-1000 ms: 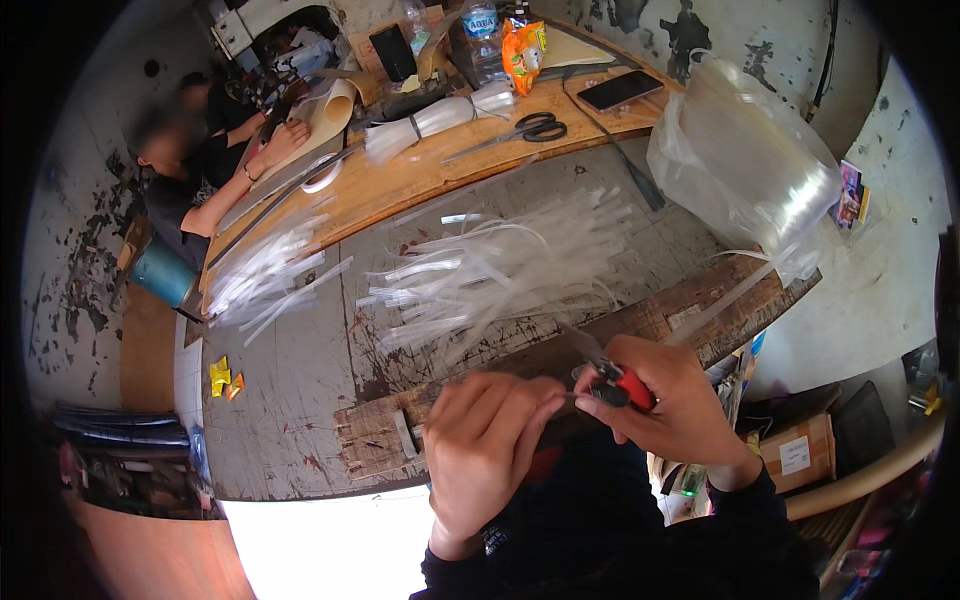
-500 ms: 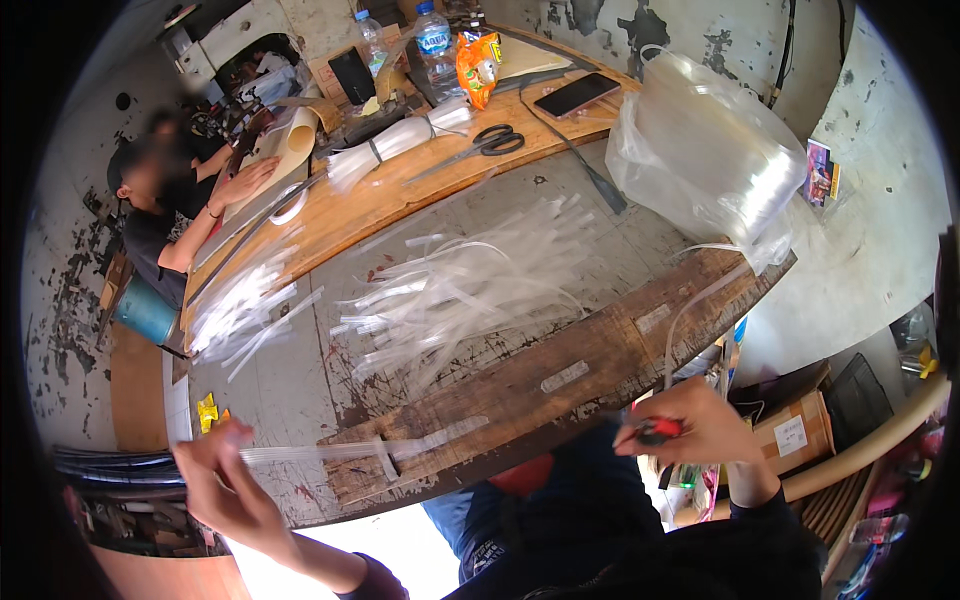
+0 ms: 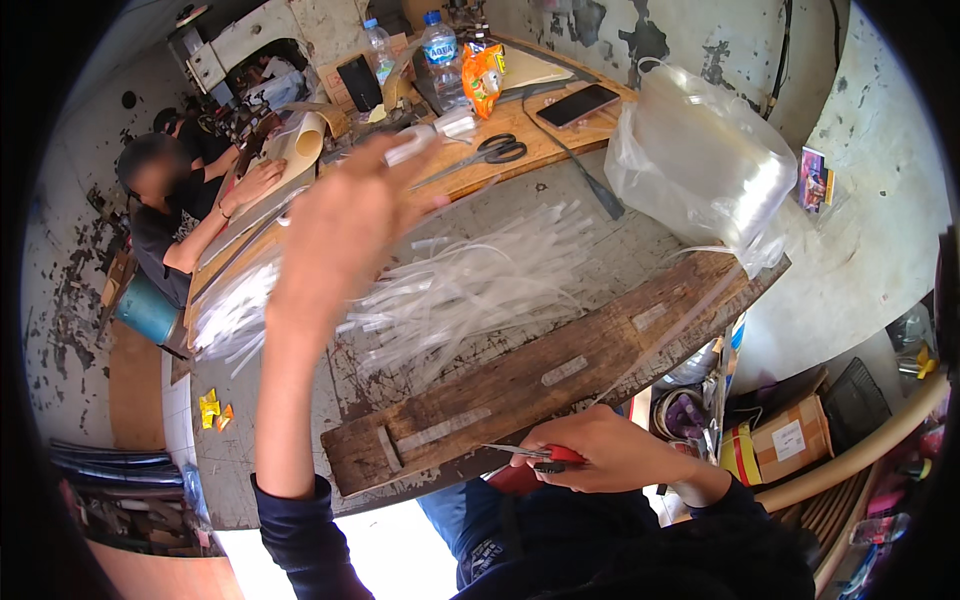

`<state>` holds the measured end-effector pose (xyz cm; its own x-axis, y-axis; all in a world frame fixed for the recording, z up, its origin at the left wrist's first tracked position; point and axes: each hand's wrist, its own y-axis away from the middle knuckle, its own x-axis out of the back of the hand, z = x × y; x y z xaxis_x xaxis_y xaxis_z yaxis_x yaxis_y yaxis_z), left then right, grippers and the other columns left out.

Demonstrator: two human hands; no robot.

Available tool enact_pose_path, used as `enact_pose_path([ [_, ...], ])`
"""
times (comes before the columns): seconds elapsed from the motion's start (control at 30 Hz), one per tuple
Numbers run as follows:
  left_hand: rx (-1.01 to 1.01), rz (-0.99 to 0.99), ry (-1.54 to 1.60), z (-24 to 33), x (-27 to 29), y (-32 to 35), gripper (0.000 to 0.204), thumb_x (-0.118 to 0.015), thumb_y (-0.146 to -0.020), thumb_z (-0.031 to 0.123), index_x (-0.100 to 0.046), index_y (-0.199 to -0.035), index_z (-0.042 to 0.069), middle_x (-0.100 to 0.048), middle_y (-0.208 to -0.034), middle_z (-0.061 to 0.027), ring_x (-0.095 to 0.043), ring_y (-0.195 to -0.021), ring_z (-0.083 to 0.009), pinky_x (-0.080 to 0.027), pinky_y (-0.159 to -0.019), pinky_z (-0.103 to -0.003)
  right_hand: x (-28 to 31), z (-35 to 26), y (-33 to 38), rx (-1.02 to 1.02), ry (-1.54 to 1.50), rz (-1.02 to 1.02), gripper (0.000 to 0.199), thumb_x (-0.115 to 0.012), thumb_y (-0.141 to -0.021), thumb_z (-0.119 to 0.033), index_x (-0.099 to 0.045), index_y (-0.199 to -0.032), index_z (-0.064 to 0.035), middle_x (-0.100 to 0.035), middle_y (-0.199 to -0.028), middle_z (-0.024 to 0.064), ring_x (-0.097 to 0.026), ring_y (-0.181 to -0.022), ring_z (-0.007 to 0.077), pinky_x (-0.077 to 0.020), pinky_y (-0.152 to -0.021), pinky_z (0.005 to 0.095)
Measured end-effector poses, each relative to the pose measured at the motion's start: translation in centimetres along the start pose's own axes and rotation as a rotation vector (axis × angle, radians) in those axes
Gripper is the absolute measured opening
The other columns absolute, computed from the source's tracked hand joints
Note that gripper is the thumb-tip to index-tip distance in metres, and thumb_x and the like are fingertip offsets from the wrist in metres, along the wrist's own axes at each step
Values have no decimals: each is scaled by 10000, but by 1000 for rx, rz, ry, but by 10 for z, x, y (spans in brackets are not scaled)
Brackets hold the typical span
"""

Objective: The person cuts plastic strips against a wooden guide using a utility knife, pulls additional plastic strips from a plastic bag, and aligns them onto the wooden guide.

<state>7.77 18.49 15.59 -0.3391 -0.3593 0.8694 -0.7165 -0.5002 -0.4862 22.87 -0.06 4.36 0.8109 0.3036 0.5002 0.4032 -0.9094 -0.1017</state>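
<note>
My left hand (image 3: 345,215), blurred by motion, is stretched over the far left part of a pile of clear plastic strips (image 3: 480,280). Its thumb and fingers look apart, and no strip shows in them. Close to my body at the table's near edge, my right hand (image 3: 610,450) is closed around scissors (image 3: 565,455) with red and black on the handle. Their thin metal blades point left. A clear plastic strip (image 3: 690,320) runs from the large wrapped roll (image 3: 700,160) over the wooden board (image 3: 520,385) toward my right hand.
On the raised wooden top (image 3: 470,170) lie black scissors (image 3: 500,150), a phone (image 3: 578,105), an orange packet (image 3: 483,80) and bottles (image 3: 440,55). More strips (image 3: 235,310) lie at left, yellow wrappers (image 3: 209,408) nearer. Two people (image 3: 170,200) sit beyond the table's left side.
My left hand has swung from the near left up over the strips; the strip it held no longer shows in it. My right hand has moved left with the scissors, whose blades now show.
</note>
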Motion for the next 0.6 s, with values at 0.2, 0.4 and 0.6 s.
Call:
enact_pose_path([
  [0.2, -124, -509, 115, 24, -13, 60, 450, -565, -805, 333, -510, -1213, 152, -545, -1165, -110, -568, -972, -287, -456, -815, -388, 10, -1, -6, -182, -183, -163, 253, -618, -755, -125, -596, -1002, -74, -630, -748, 58, -615, -586, 183, -475, -593, 280],
  [0.4, 137, -387, 129, 35, 4, 154, 430, -625, -745, 296, -566, -1143, 143, -569, -1121, -74, -566, -959, -234, -431, -788, -362, 23, -8, 4, -316, -400, -181, 273, -618, -784, -120, -568, -1047, -72, -609, -780, 80, -592, -572, 196, -471, -568, 267],
  [0.6, 343, -74, 209, 55, -6, 228, 318, -696, -684, 240, -659, -975, 117, -582, -1061, -62, -542, -919, -197, -388, -841, -381, 66, -1, 49, -127, 426, 315, 368, -635, -690, 21, -576, -1038, -84, -494, -1028, 78, -591, -784, 244, -481, -645, 319],
])
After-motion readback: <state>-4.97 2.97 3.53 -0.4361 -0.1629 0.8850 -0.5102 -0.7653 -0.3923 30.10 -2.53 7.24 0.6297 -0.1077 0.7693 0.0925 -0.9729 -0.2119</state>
